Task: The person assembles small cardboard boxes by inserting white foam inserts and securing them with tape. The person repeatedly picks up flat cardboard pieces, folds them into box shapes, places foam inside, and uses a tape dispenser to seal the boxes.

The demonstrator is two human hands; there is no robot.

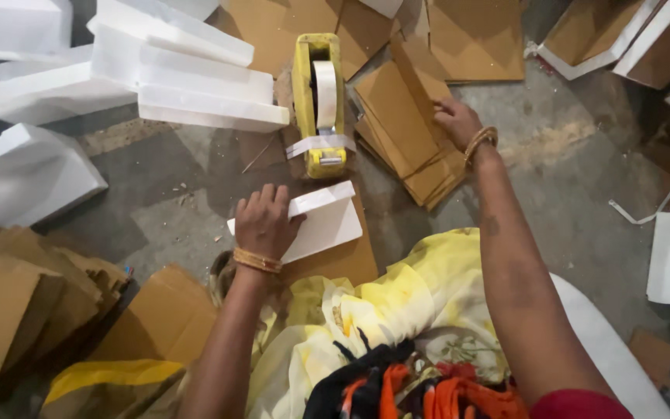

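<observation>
Left hand (261,221) flat, fingers spread, pressing one white foam block (323,221) at frame centre. Right hand (455,120) grips top sheet of cardboard stack (405,128), centre-right. One yellow tape dispenser (319,101) between them, on floor (568,171).

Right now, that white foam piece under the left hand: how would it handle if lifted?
The white foam piece looks like rigid packing foam, so probably stiff and very light. Its thin, flat shape suggests it could snap or dent if squeezed. Lying flat on cardboard under the left hand, it should slide rather than roll.
</observation>
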